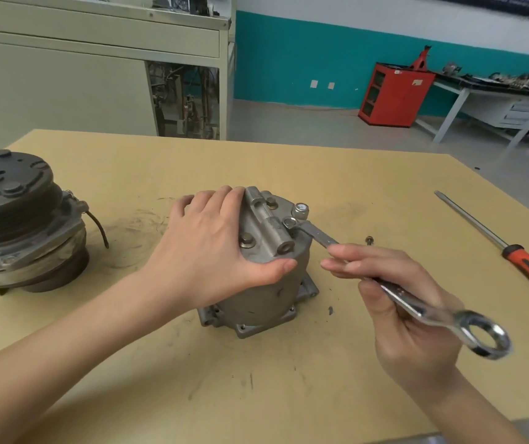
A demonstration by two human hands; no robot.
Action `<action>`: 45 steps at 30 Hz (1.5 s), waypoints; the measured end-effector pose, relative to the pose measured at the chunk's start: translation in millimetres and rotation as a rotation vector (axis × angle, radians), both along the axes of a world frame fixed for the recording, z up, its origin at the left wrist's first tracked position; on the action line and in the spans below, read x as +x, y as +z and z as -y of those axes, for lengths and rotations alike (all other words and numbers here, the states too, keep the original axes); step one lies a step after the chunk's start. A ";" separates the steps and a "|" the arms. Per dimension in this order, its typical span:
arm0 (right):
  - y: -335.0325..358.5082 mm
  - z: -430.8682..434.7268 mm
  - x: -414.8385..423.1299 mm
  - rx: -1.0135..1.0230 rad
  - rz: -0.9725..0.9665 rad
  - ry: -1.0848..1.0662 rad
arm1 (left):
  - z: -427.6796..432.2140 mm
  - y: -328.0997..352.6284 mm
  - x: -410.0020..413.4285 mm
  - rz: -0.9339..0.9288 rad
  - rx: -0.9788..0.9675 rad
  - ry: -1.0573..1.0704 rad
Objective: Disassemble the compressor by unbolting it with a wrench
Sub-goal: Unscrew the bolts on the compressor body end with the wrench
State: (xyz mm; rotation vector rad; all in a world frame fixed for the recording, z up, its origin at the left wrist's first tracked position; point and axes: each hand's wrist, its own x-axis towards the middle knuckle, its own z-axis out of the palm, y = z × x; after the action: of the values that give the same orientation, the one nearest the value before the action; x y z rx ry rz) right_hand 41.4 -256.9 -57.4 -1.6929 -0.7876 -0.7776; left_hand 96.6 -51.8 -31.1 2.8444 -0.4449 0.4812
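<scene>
Left hand [212, 248] grips compressor [266, 270]; right hand [407, 302] holds wrench [394, 291] on bolt [289, 223].

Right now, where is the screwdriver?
In the head view, the screwdriver lies untouched on the table at the far right, beyond the right hand gripping the wrench.

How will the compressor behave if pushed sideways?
Probably heavy for its size: the compressor looks like solid cast metal. Its wide flanged base should resist tipping. It might slide or turn on the smooth table under wrench force, which is likely why the left hand grips its top.
</scene>
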 end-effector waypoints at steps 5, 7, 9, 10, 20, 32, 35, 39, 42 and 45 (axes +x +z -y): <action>6.2 14.5 23.5 0.498 -0.396 0.205 | 0.0 2.1 0.0 -0.016 -0.013 -0.005; 18.0 21.9 49.3 0.616 -0.668 0.298 | -0.1 2.3 0.0 -0.025 -0.012 -0.005; 36.4 29.9 87.9 0.524 -0.928 0.357 | -0.3 2.5 0.6 -0.032 -0.014 -0.008; 48.5 30.6 108.7 0.428 -1.046 0.388 | -0.1 3.0 0.7 -0.034 -0.016 -0.011; 104.1 -78.8 176.1 -0.583 -1.182 0.455 | 2.1 4.3 0.1 -0.013 -0.023 0.008; 121.4 -20.9 106.0 0.479 -0.883 0.313 | 0.2 4.2 -0.5 -0.030 -0.003 0.000; 99.6 2.3 66.4 0.612 -0.816 0.259 | 0.6 3.5 -0.1 -0.031 -0.006 -0.005; 66.0 -2.2 29.0 0.691 -0.568 0.038 | 0.9 3.1 0.6 -0.024 -0.002 -0.001; 46.7 -18.4 18.6 0.684 -0.400 -0.039 | 0.3 3.2 1.2 -0.027 -0.002 0.000; 33.8 -29.7 13.8 0.686 -0.358 -0.058 | -0.4 2.6 1.5 -0.029 -0.003 0.003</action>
State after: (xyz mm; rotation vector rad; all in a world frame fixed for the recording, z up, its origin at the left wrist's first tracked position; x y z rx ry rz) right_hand 55.3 -227.2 -23.6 -1.1796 -0.1806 -0.6558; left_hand 98.1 -51.4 -28.5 2.8454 -0.4346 0.4407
